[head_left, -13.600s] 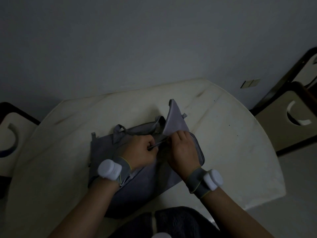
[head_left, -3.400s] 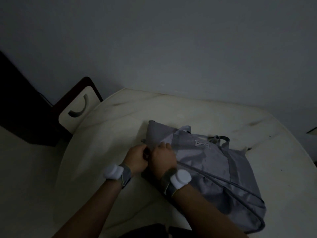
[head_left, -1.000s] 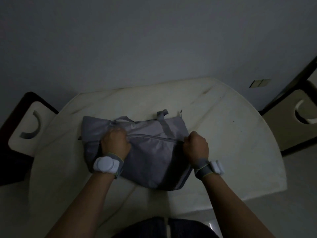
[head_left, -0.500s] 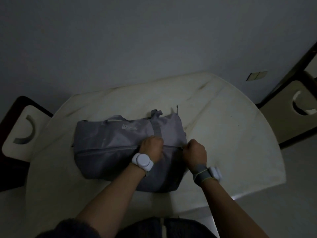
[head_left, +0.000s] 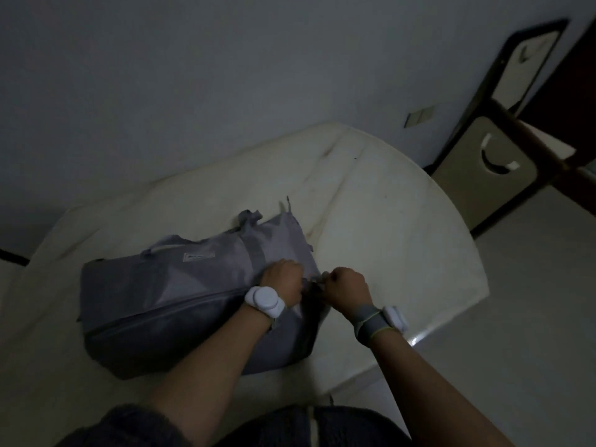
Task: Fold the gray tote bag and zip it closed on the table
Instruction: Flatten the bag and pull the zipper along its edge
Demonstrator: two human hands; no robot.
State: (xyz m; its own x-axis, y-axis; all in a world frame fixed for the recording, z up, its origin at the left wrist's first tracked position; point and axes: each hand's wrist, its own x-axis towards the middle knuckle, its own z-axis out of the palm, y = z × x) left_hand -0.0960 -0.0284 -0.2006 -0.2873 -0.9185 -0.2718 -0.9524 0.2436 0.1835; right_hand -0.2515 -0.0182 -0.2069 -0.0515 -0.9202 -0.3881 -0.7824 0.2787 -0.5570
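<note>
Both hands (left (head_left: 283,282), right (head_left: 346,288)) pinch gray tote bag (head_left: 180,298) on pale table (head_left: 403,227)

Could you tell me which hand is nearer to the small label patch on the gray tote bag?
Left. The left hand rests on the gray tote bag, just right of and below the label patch. The right hand is farther right, at the bag's end.

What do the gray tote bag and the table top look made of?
Gray tote bag: soft woven fabric, matte; it creases and sags, with webbing straps. Table: hard, smooth cream slab with a slight sheen and faint dark streaks, possibly marble or laminate; dim light leaves it open.
</note>
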